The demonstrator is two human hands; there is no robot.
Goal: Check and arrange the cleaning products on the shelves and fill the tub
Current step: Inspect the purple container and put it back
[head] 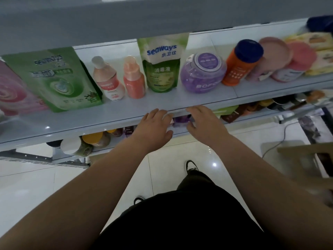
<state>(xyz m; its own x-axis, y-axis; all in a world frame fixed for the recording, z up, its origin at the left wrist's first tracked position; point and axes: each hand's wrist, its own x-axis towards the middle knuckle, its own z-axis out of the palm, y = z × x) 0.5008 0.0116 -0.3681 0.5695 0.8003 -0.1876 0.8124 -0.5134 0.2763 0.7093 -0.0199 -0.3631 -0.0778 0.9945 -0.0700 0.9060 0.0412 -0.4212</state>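
Shelf [180,131], lower, under check: left hand [155,123], right hand [202,121] flank purple box [182,120]; fingers' grasp not discernible. Next: secure two-sided hold.

This looks like a shop. A long grey shelf [115,114] runs from 9 o'clock to 3 o'clock. Cleaning goods stand on it in a row, fronts facing out. A green Seaways pouch [162,65] stands at 12 o'clock, with a bigger green pouch [52,78] at 10 o'clock. A purple jar [203,73] and an orange bottle [240,64] stand toward 1 o'clock. A lower shelf [252,120] under it holds more jars and packs. The floor [27,186] is shiny white tile.
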